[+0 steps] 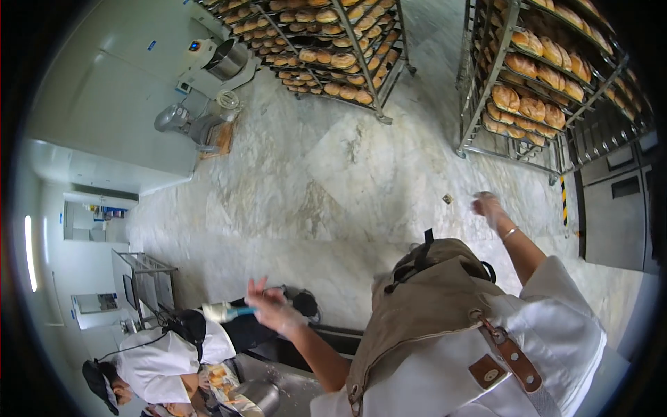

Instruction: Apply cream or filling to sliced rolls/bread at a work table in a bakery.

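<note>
My left hand (pixel 278 312), in a thin clear glove, grips a brush (pixel 219 312) with a pale head and a blue handle. One or two of its fingers stick out from the handle. The brush points left, in front of a co-worker at the table. Out to the right, above the floor, my right hand (pixel 489 207) is also in a clear glove. Its fingers are curled, somewhat blurred, with nothing visible in them. A brown canvas bag (pixel 438 292) hangs on my front between my arms.
Tall racks of baked loaves (pixel 340 59) stand ahead, another rack (pixel 531 108) ahead right. Mixers (pixel 226 61) stand by the left wall. At lower left a co-worker (pixel 163 358) leans by a metal table (pixel 299 386) with a metal bowl (pixel 260 395). Steel cabinets (pixel 611 222) stand right.
</note>
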A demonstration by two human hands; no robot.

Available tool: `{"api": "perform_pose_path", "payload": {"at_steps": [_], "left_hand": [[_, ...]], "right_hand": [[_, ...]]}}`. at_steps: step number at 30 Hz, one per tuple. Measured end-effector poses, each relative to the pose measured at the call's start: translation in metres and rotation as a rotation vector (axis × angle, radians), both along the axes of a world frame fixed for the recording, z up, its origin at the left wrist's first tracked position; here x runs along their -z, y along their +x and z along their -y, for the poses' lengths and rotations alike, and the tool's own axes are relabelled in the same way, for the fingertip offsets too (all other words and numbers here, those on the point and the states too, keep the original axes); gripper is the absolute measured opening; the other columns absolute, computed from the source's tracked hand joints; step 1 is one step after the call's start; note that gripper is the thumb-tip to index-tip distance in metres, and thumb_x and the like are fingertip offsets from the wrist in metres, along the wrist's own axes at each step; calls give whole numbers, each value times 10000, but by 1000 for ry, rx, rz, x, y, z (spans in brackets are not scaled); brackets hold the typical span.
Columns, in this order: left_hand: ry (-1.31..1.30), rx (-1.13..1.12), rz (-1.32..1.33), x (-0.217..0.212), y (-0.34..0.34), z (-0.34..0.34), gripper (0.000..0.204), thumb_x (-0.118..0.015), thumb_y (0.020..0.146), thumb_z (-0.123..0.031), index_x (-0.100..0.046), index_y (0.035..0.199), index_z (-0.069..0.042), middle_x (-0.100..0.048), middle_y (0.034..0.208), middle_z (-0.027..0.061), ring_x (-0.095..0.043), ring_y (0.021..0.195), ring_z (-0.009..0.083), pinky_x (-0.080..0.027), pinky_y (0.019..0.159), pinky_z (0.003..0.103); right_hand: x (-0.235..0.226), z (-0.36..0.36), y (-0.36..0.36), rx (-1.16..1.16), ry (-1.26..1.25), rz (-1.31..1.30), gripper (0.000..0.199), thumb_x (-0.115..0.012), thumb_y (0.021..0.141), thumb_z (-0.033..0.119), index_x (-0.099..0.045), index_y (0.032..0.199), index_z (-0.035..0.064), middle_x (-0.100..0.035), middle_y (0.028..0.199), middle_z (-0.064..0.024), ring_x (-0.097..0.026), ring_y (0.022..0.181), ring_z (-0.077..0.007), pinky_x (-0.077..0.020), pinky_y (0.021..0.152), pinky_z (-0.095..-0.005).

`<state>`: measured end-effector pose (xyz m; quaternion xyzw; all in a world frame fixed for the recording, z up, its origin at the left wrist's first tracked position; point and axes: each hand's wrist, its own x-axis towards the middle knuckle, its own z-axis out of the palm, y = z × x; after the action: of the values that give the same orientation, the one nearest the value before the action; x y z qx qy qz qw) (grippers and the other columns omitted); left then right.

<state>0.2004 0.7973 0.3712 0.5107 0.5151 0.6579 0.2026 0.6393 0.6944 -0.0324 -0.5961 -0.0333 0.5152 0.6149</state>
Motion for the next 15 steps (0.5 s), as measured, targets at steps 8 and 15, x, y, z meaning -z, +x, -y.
{"api": "perform_pose_path", "payload": {"at_steps": [8, 15], "left_hand": [[-259, 437, 0, 32, 142, -134, 634, -417, 999, -558, -549, 1277, -4, -650, 885, 54, -359, 518, 36, -263, 448, 197], [-600, 561, 436, 126, 171, -336, 482, -490, 999, -468, -615, 1259, -82, -628, 756, 18, -353, 483, 43, -232, 434, 188]], "right_hand": [[51, 53, 28, 460, 21, -225, 291, -540, 957, 274, -625, 1107, 39, -681, 854, -116, -653, 729, -232, -554, 704, -359], [8, -32, 8, 319, -9, -306, 300, -509, 976, 242, -597, 1129, -2, -687, 878, -145, -666, 741, -226, -558, 686, -344]]}}
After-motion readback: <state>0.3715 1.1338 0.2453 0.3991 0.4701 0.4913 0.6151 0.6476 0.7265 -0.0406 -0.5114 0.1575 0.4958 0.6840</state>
